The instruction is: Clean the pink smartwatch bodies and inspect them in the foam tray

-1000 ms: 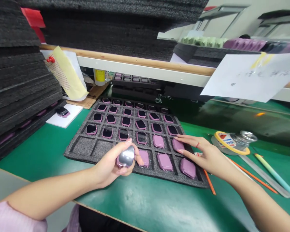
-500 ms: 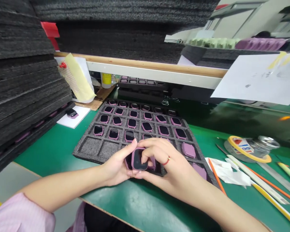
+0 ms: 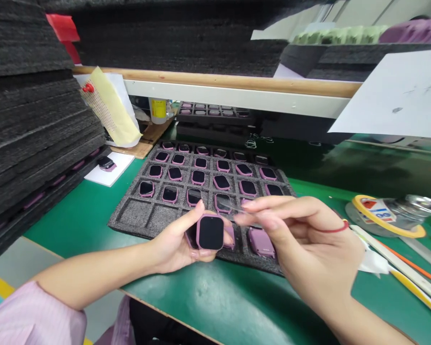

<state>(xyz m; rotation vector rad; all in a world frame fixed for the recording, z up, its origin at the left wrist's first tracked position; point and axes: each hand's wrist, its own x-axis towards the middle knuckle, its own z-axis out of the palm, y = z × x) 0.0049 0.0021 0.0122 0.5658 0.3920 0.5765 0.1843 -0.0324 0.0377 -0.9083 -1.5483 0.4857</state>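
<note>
1. Left hand (image 3: 172, 245) is gripping pink-framed smartwatch (image 3: 210, 232), screen facing camera, over near edge of foam tray (image 3: 135, 212).
2. Right hand (image 3: 314, 239) is pinching thin clear film (image 3: 241, 210) near smartwatch.

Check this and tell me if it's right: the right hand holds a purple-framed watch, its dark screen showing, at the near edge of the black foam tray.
Wrong hand. The head view shows the left hand, not the right hand, holding the purple-framed watch, its dark screen showing, at the near edge of the black foam tray.
</note>
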